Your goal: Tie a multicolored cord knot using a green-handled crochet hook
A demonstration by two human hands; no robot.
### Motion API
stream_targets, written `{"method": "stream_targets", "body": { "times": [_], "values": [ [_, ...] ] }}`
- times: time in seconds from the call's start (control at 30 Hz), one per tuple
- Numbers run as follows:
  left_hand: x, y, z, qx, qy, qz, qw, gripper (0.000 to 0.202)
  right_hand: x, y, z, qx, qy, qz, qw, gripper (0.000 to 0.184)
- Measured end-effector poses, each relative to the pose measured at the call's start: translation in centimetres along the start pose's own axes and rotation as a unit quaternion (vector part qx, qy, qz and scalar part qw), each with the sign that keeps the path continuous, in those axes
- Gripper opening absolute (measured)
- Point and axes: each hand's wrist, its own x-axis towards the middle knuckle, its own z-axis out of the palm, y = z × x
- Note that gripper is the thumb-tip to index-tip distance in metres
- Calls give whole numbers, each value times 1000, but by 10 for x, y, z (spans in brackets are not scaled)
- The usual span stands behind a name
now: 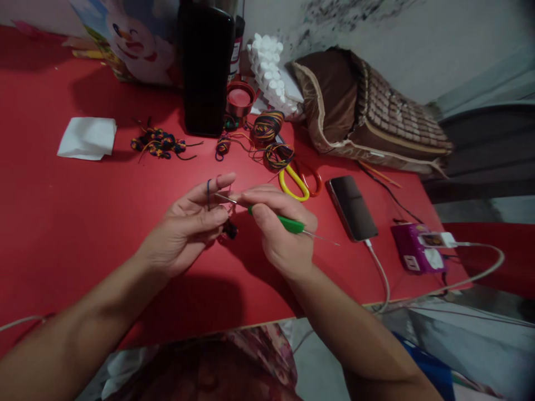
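1 hand (L) pinches dark yarn; R hand grips grn hook; purple box, label illegible

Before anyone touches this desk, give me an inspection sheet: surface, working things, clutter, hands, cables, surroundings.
Surface: glossy red tabletop, shadowed near the hands.
Working things: slim metal hook with green handle; dark multicoloured yarn balls; knotted multicoloured yarn clump.
Clutter: folded white paper square, yellow-and-red-handled scissors, black rectangular phone lying flat.
Hands: left hand pinches a small dark yarn piece, blue strand across a finger; right hand grips the hook.
Cables: thin white cable plugged into the phone.
Surroundings: stained pale wall.
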Motion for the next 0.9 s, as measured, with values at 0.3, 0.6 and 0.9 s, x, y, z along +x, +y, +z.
{"method": "stream_targets", "body": {
  "times": [0.3, 0.6, 0.9],
  "values": [
    [-2, -3, -2, 126, 21, 111, 986, 38, 5, 2, 0, -61, -11, -59, 996, 16],
    [-3, -5, -5, 142, 24, 154, 977, 43, 5, -5, -1, -145, -42, -115, 982, 19],
    [-1, -8, -1, 121, 55, 182, 974, 48, -8, -3, 7, -198, -10, -132, 971, 27]
  ]
}}
